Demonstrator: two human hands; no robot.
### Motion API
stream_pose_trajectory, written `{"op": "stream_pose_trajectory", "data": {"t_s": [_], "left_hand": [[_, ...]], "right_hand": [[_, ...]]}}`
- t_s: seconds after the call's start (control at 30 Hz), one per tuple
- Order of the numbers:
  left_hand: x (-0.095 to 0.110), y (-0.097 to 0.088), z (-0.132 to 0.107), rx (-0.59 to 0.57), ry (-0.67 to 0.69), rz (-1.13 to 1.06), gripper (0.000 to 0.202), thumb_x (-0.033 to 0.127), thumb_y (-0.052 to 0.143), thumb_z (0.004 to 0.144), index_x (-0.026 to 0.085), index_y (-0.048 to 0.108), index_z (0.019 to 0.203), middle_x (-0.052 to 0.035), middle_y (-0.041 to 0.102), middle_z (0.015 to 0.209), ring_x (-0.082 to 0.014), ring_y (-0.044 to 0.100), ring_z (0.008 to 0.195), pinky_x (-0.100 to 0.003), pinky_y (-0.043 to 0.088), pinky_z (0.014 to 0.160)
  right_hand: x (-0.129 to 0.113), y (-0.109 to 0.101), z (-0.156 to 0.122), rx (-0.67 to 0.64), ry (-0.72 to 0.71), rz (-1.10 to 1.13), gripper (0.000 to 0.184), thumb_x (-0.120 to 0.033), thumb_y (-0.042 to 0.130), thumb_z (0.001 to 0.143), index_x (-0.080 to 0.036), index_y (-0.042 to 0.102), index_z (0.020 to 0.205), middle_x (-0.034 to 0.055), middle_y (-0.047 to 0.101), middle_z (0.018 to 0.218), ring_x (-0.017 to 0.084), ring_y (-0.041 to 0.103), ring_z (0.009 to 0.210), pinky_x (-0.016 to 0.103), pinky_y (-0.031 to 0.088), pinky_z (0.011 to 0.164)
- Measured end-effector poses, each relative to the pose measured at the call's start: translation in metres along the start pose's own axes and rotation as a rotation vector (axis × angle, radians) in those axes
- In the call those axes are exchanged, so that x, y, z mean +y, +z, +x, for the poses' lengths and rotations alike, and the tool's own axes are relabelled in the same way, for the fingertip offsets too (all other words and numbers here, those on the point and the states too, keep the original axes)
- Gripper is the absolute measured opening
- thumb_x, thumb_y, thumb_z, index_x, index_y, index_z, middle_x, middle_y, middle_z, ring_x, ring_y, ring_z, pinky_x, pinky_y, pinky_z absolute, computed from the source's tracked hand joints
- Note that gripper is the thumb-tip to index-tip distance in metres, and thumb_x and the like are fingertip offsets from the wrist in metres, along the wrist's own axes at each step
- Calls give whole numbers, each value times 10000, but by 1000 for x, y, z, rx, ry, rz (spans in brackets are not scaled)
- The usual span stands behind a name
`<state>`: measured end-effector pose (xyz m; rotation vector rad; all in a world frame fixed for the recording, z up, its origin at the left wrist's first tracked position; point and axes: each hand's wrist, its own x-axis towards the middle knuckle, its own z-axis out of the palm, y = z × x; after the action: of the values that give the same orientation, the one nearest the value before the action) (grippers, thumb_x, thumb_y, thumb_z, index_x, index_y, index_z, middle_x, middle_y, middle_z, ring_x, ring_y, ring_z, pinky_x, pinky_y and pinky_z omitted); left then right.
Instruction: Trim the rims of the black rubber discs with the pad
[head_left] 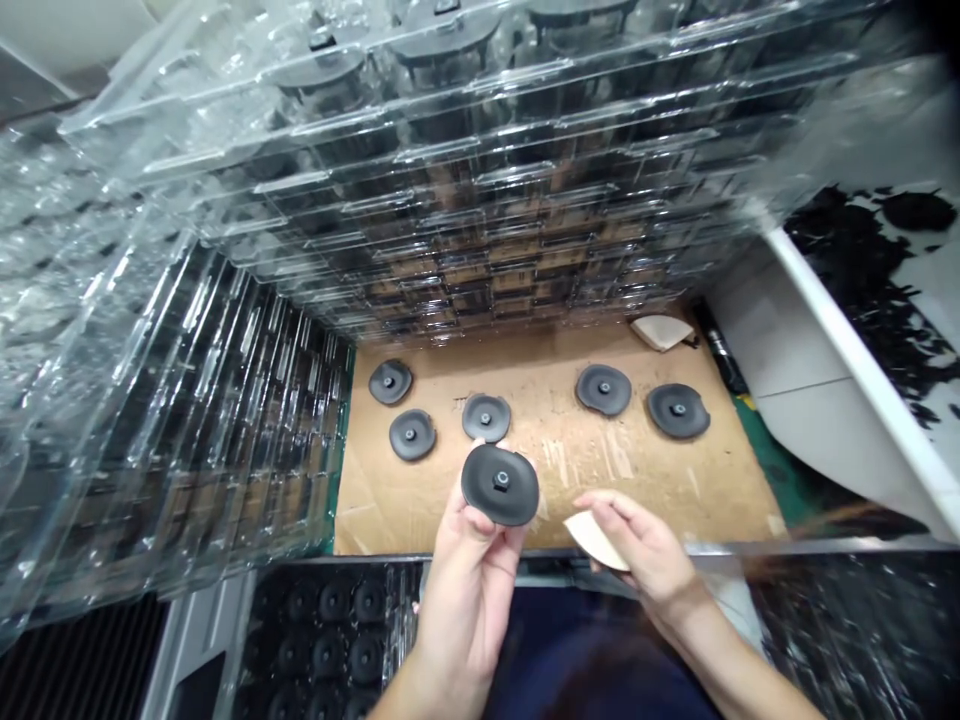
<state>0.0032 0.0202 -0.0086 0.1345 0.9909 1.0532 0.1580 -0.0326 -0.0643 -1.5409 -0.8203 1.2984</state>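
Observation:
My left hand grips a black rounded plastic disc by its edge, its small central post facing up. In my right hand is a cream-coloured, wedge-shaped folded pad, pinched between thumb and fingers and apart from the disc. Just beyond the left hand, a similar black disc lies on the cardboard sheet. Two more discs rest to the left, and another pair to the right.
Tall stacks of clear plastic trays wall in the back and left. A second cream pad lies at the back right, near a black tube-like tool. Black scraps sit beyond the white panel. A tray of discs is below left.

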Motion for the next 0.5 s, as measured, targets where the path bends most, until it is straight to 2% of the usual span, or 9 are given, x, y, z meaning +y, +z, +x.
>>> {"op": "stream_pose_trajectory", "data": {"t_s": [0.1,0.13,0.17,0.23,0.3,0.33,0.4,0.43,0.5], "left_hand": [[-2,3,0,-12,-31,24,422,265,795,661,187,692,1063,-96,705,1108,-203,660,984,-273,551,829],[-3,4,-1,-27,-37,29,431,272,797,658,185,691,1067,-96,702,1117,-209,654,1005,-275,546,843],[-4,6,-2,-41,-39,31,441,280,798,655,189,689,1073,-89,700,1122,-213,647,1022,-273,540,856],[-7,7,-4,-71,-64,28,449,280,811,636,214,693,1064,-53,721,1046,-197,660,978,-255,541,843],[-9,5,-4,-92,-127,31,445,261,813,633,234,694,1061,-26,733,957,-173,674,900,-238,547,811],[-9,2,-4,-97,-156,37,448,258,812,635,232,691,1065,-26,734,941,-168,677,877,-235,550,798],[-10,-2,-2,-94,-175,55,457,250,809,638,221,684,1076,-37,734,968,-166,680,867,-225,554,772],[-9,-3,-1,-90,-167,62,454,249,805,643,217,681,1079,-44,733,994,-170,680,882,-222,554,768],[-6,-3,0,-99,-156,72,441,246,815,625,211,692,1047,-42,740,961,-172,686,873,-216,555,758]], "right_hand": [[-26,2,-1,24,47,-13,299,-457,552,875,-174,650,872,3,634,618,113,568,454,188,427,372],[-38,4,0,39,19,-31,263,-430,558,879,-188,649,923,3,649,664,110,579,488,185,440,399],[-50,6,2,43,-55,-68,230,-397,569,880,-204,645,978,8,668,733,113,601,546,187,467,446],[-74,12,5,18,-314,-196,207,-302,570,883,-224,628,1066,28,687,912,140,647,746,224,534,632],[-92,20,8,-83,-552,-339,219,-200,523,891,-203,623,1085,48,675,996,154,642,871,259,532,768],[-98,23,9,-176,-591,-387,219,-160,501,889,-193,630,1064,43,675,976,145,640,864,250,529,771],[-105,27,10,-369,-546,-443,217,-101,479,883,-188,647,988,14,674,898,112,635,789,206,524,721],[-106,29,11,-418,-519,-461,213,-91,481,882,-189,652,965,4,672,874,102,629,761,195,520,707],[-105,31,10,-336,-560,-477,205,-106,478,896,-174,651,984,19,673,875,119,627,781,223,522,736]]}}
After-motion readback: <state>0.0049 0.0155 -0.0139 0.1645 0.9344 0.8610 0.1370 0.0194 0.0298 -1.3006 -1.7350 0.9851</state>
